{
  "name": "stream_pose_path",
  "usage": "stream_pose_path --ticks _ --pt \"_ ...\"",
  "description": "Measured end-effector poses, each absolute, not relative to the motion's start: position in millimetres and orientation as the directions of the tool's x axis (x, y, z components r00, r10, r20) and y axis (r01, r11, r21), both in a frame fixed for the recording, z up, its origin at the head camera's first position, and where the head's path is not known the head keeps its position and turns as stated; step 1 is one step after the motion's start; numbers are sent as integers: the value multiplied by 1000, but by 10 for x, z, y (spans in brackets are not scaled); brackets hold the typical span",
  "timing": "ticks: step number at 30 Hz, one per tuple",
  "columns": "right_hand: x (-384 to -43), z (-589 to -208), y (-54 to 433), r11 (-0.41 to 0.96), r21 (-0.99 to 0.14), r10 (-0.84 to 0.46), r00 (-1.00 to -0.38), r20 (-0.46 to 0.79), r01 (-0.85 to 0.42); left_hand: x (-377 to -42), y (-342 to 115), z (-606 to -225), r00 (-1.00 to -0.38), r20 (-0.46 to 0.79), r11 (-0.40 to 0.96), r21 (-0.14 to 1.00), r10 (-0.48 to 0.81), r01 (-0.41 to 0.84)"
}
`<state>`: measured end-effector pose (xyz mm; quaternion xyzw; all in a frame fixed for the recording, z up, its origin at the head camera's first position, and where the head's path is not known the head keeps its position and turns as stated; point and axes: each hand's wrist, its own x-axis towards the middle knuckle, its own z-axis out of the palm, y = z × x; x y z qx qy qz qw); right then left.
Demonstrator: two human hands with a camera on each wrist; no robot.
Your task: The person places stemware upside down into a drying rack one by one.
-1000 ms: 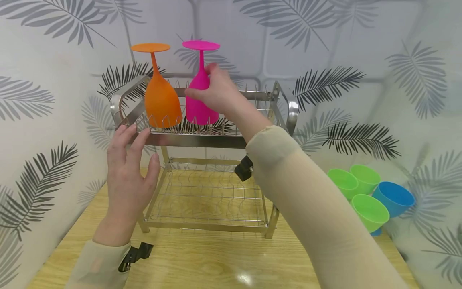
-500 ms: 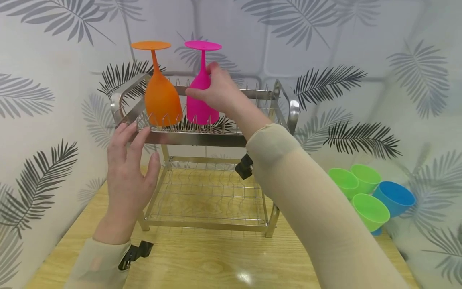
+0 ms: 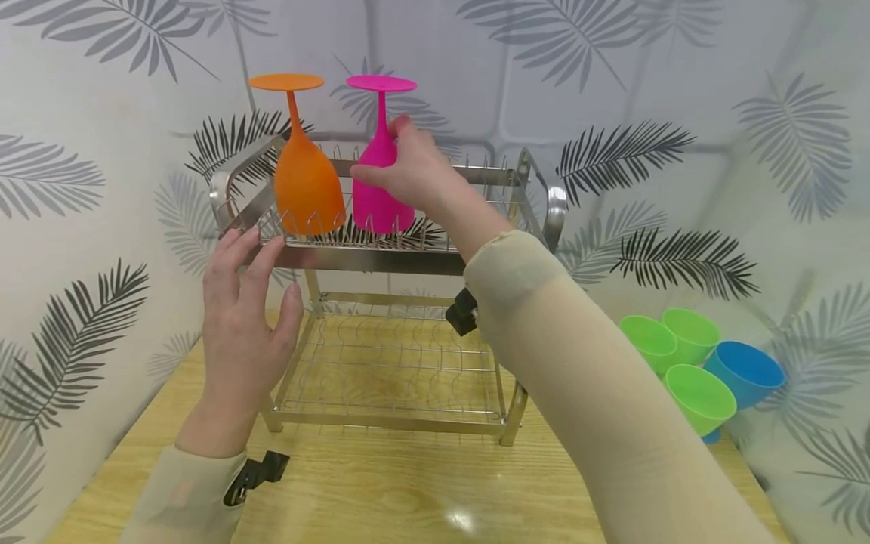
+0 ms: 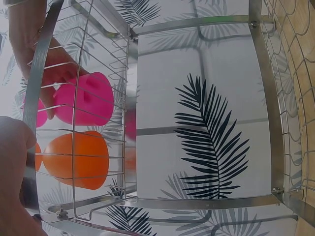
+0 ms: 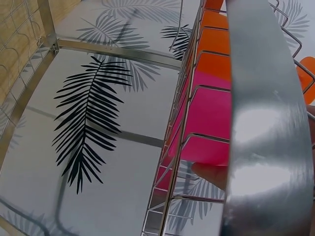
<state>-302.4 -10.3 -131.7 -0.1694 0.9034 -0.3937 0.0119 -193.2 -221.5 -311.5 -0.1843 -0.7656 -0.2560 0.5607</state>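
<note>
A pink goblet (image 3: 370,204) stands upside down on the upper tier of a metal dish rack (image 3: 381,261), foot uppermost. My right hand (image 3: 424,170) grips it at the bowl's upper part, near the stem. To its left is an orange goblet (image 3: 307,189), also inverted among the wire prongs. My left hand (image 3: 245,325) touches the rack's front left rail, fingers extended upward and thumb apart. Seen from below in the left wrist view, the pink goblet (image 4: 93,101) and orange goblet (image 4: 78,160) sit on the wires. The right wrist view shows a fingertip below the pink goblet (image 5: 209,118).
Three green cups (image 3: 700,400) and a blue cup (image 3: 744,374) stand at the right on the wooden table (image 3: 381,491). The rack's lower wire tier (image 3: 394,363) lies beneath the goblets. A leaf-patterned wall (image 3: 714,91) closes in behind and at both sides.
The view has tilted slightly. Both hands stay in about the same place, and the right hand keeps hold of the pink goblet, which has barely moved against the rack.
</note>
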Motion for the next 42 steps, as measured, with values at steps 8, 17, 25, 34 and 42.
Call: stream_pose_path --ticks 8,17,25,34,42 --pt "-3044 -1319 -120 639 -711 -316 -943 106 -294 -1933 -2215 -3118 -317 948 802 196 -9 565" --pt "-3037 -1326 -125 649 -697 -318 -941 117 -306 -1927 -2220 -3117 -319 948 805 194 -6 560" --pt "-3038 -1331 -126 652 -693 -312 -942 123 -307 -1924 -2219 -3113 -320 947 808 190 -2 557" --pt "-3030 -1341 -133 669 -670 -308 -940 145 -322 -1931 -2223 -3116 -321 947 811 188 -1 554" --pt "-3016 -1352 -155 691 -643 -297 -940 166 -332 -1931 -2225 -3120 -314 949 809 187 -3 557"
